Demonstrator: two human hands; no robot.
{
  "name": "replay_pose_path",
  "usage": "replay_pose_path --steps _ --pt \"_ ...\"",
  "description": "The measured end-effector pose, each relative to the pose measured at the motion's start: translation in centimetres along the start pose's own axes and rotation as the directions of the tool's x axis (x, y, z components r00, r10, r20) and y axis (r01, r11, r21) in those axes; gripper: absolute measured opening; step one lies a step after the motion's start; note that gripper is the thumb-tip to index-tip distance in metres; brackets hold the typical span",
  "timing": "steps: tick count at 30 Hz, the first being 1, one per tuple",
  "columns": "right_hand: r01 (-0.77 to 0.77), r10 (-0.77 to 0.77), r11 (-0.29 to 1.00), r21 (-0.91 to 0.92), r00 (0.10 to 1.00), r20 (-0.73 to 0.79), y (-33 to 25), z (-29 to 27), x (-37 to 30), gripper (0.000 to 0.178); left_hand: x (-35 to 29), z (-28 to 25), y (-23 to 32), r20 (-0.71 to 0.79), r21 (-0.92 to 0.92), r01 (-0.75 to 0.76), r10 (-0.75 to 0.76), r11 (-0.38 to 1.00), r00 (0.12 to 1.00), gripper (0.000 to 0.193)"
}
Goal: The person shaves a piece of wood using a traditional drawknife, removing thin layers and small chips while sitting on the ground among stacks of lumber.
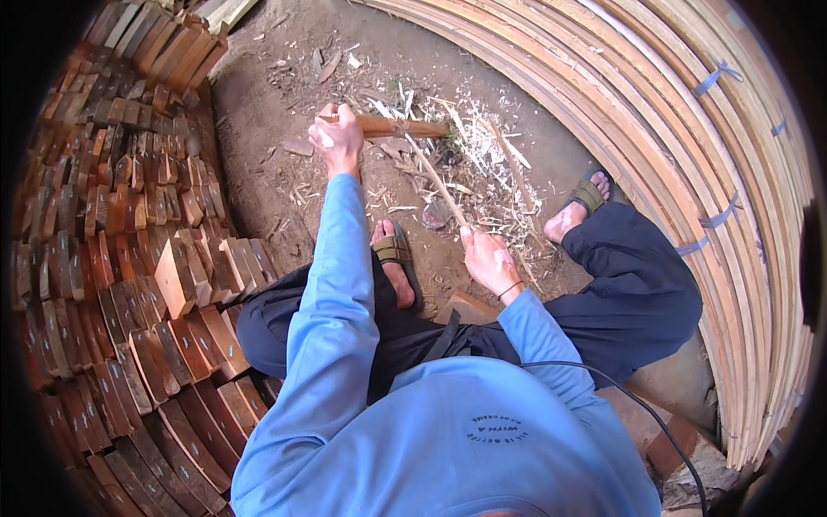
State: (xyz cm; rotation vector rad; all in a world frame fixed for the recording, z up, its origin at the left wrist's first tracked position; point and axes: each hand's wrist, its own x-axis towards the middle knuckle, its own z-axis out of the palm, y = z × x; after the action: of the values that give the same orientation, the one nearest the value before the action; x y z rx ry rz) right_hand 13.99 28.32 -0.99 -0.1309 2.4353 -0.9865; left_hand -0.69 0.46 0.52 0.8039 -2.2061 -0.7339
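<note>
In the head view, the work looks under way and unfinished: pale shavings (504,164) lie heaped on the ground (258,112), so some wood has probably come off already, while both pieces are in hand and neither is set down. How much is left cannot be told. The left hand (337,138) has its fingers wrapped around one end of a brown wooden bar (401,127), whose far end reaches the shavings. The right hand (490,260) has its fingers clamped on the near end of a thin stick (436,179), pale, straight and narrow; its far tip lies at the bar's near edge, though whether they touch is unclear. The shavings are curled and splintery, the soil dry and dusty. To the left stand stacked wood blocks (155,353), rough, reddish-brown and squared; to the right, long planks (603,77), smoother and paler, bound with blue straps (717,79), appear bent by the lens.
</note>
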Motion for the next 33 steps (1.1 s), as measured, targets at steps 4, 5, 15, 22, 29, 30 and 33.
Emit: replay_pose_path --steps 4,5,15,22,29,30,33 --pt "-0.478 0.174 0.635 0.607 0.854 0.491 0.8 -1.3 0.6 0.051 1.2 -0.3 1.8 0.160 0.019 0.016 -0.018 1.000 0.987 0.033" --pt "-0.586 0.011 0.356 0.728 0.781 0.624 0.6 -1.7 0.0 0.047 1.2 -0.4 1.6 0.177 0.015 0.015 -0.017 1.000 0.984 0.032" --pt "0.057 -0.036 0.982 0.179 0.992 -0.119 -4.8 -4.2 -1.8 0.042 1.6 -0.6 0.9 0.175 -0.001 0.016 -0.016 1.000 0.984 0.030" --pt "0.011 -0.011 0.999 -0.048 1.000 -0.006 0.8 -0.2 -0.2 0.053 1.1 -1.0 0.8 0.179 -0.033 0.023 -0.017 0.999 0.984 0.032" --pt "-0.518 -0.057 0.302 0.800 0.828 0.558 -0.7 -3.0 -0.3 0.046 1.5 -0.3 0.0 0.138 -0.039 -0.015 0.020 0.999 0.990 0.032" --pt "-0.453 -0.031 0.348 0.821 0.870 0.493 -1.0 -3.1 -0.4 0.046 1.6 -0.3 0.0 0.128 -0.039 -0.022 0.027 0.999 0.991 0.033" --pt "0.070 -0.074 0.873 0.482 0.997 -0.010 -0.7 -2.7 0.5 0.048 1.7 -0.3 0.0 0.121 -0.041 0.008 -0.003 0.999 0.993 0.032"
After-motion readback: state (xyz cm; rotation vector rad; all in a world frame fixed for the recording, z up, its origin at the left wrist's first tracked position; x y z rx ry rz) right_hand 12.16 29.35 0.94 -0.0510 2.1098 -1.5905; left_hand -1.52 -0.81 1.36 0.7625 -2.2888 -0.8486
